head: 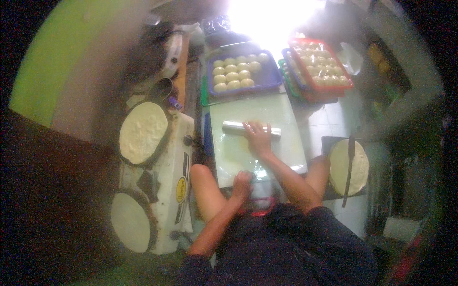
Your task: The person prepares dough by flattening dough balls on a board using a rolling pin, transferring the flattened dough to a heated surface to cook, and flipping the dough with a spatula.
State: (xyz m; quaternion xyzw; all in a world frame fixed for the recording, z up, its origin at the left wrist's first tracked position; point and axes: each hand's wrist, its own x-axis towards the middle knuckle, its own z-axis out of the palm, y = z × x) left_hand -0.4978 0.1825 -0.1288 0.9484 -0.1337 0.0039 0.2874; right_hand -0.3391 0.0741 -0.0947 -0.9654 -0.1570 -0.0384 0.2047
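In front of me lies a pale, glossy board (290,118). Across it rests a silvery rolling pin (232,127), and my right hand (259,139) has its fingers over the pin's middle. A faint yellowish patch shows on the board to the left of that hand; whether it is thin dough or oil is unclear. My left hand (242,184) is curled at the board's near edge, and I cannot tell whether anything is in it. Beyond the board, a blue tray (266,77) carries rows of round dough balls (232,76).
On the left, a white Quantum gas stove (168,193) bears two pans with flat dough rounds (143,132) (130,223). A flatbread (338,168) lies at right under a dark flat stick (349,171). Stacked trays, topped by a red tray (350,83), stand back right.
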